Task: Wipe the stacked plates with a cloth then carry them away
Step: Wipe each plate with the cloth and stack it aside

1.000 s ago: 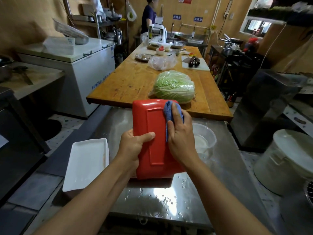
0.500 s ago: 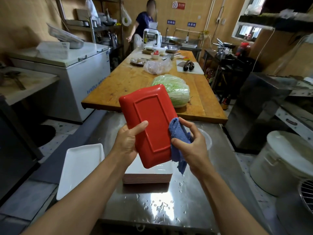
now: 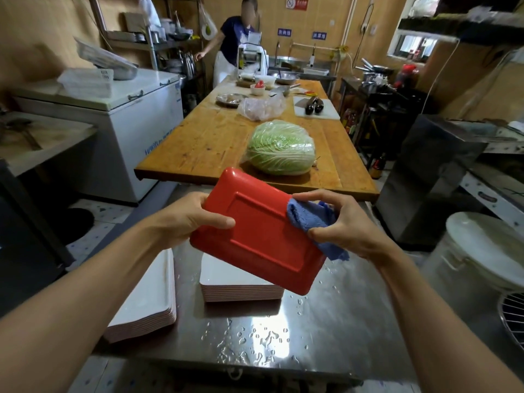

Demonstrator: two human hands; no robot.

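I hold a red rectangular plate (image 3: 261,236) underside up, tilted above the wet steel counter (image 3: 326,330). My left hand (image 3: 187,219) grips its left edge, thumb on the red back. My right hand (image 3: 343,225) pinches a blue cloth (image 3: 312,219) against the plate's upper right edge. Under the plate stands a stack of white plates with red rims (image 3: 241,287). A second stack of the same plates (image 3: 147,304) sits at the counter's left edge.
A wooden table (image 3: 215,137) lies beyond the counter with a wrapped cabbage (image 3: 280,148), bags and bowls. A person (image 3: 235,41) works at its far end. A white chest freezer (image 3: 127,109) stands left, a white lidded bucket (image 3: 482,251) right. Water drops lie on the counter's front.
The red plate has turned from nearly upright to a flatter, diagonal tilt. My left hand shifted to its upper left edge, and my right hand moved the cloth up to its right edge.
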